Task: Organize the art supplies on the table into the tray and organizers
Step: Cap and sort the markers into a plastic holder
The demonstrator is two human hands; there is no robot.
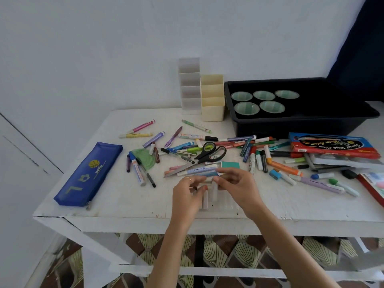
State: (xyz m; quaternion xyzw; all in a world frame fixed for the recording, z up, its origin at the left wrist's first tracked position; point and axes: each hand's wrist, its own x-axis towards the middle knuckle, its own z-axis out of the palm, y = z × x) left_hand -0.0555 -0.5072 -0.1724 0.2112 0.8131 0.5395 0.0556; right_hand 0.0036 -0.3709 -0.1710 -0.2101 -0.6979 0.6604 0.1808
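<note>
Below frame centre, my left hand point(187, 191) and right hand point(235, 183) pinch one short pale stick point(208, 181), steadying it for sorting.

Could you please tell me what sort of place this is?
Probably a home craft or study corner: a worn white-painted table, loose markers and scissors strewn over it, a black tray, and patterned floor tiles beneath.

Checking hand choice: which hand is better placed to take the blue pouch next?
Left, probably. The left hand lies nearer the pouch; the right hand would have to cross it. Both pinch a small pen.
</note>
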